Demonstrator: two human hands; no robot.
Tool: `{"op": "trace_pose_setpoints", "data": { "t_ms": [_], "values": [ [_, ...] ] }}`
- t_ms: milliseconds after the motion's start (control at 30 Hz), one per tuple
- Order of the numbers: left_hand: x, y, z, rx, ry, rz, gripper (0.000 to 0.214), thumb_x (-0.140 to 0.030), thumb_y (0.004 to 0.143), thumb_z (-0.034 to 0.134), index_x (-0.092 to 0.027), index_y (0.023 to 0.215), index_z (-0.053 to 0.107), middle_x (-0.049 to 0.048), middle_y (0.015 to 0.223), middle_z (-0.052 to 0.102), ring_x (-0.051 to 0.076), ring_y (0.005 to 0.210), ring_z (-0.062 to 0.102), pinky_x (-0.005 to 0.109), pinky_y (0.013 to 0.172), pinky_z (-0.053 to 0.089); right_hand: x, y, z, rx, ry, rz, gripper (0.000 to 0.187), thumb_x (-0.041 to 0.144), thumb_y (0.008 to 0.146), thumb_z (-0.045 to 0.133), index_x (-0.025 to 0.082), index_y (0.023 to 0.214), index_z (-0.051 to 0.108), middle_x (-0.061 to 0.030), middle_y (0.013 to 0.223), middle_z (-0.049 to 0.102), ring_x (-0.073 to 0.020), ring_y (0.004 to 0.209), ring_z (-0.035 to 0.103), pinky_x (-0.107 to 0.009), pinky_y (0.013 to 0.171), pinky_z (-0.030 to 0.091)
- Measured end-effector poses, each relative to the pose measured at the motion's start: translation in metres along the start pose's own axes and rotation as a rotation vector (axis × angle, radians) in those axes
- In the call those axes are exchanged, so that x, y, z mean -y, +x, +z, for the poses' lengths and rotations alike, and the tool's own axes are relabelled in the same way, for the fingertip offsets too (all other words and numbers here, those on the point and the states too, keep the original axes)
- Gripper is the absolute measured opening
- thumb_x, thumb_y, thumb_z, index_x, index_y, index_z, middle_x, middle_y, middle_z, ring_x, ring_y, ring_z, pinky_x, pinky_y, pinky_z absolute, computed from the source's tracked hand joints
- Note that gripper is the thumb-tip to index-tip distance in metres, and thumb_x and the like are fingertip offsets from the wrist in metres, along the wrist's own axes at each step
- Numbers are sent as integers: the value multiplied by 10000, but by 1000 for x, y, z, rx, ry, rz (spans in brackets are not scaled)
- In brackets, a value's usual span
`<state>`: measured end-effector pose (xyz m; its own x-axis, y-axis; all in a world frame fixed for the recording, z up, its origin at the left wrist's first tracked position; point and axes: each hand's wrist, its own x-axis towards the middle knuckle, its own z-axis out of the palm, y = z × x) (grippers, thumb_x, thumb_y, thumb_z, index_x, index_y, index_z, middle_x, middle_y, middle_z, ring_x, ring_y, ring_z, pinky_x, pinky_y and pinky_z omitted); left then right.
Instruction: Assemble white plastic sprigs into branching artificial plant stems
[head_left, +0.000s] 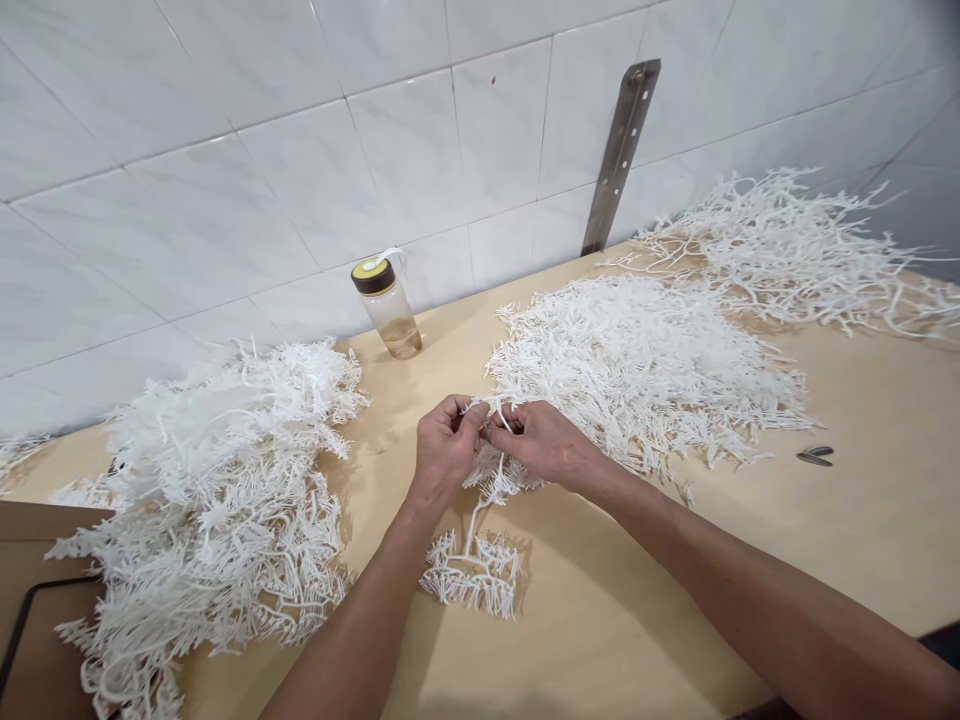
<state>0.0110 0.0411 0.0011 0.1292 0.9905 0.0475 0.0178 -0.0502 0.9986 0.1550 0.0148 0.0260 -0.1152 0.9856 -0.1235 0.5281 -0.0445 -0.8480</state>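
Two hands (448,440) pinching white strands (502,416), three big piles (637,360), one bottle (390,312)

So the back wall (217,220) is all big glossy white tiles with faint grey marbling, thin dark grout lines and one little dark speck (493,80). There's a perforated metal strip (621,160) on it, leaning in this view. Table's (885,530) a pale wood-look top running right up to the tiles. Brown panel (60,560) at lower left, maybe furniture, can't really tell, it's cut off. Light's pretty even, with soft shadows on the tabletop.
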Motion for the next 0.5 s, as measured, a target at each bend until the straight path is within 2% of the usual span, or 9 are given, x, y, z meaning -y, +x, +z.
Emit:
{"op": "trace_pose_setpoints", "data": {
  "t_ms": [133, 367, 500],
  "values": [
    [-5, 0, -1, 49, -134, -116, 341, -462, 744, 738, -170, 714, 564, -87, 463, 412, 40, 392, 291, 186, 404, 228, 0, 0, 1, -5, -11, -58, 360, 421, 850, 485, 199, 584, 387, 52, 532, 343, -94, 510, 317, -254, 496, 215],
    [-2, -1, 0, 16, -117, -74, 333, -453, 749, 739, -165, 723, 574, -82, 482, 415, 41, 416, 298, 188, 413, 239, -2, 0, 2, -27, -4, -82, 308, 371, 844, 464, 203, 600, 380, 53, 546, 348, -99, 520, 323, -253, 502, 216],
    [0, -1, 3, 18, -204, -96, 339, -454, 733, 748, -167, 725, 568, -85, 477, 407, 45, 421, 306, 186, 420, 242, 0, 1, 3, -32, -19, -86, 247, 312, 821, 453, 200, 605, 411, 43, 565, 390, -109, 543, 357, -252, 508, 230]
  ]
}}
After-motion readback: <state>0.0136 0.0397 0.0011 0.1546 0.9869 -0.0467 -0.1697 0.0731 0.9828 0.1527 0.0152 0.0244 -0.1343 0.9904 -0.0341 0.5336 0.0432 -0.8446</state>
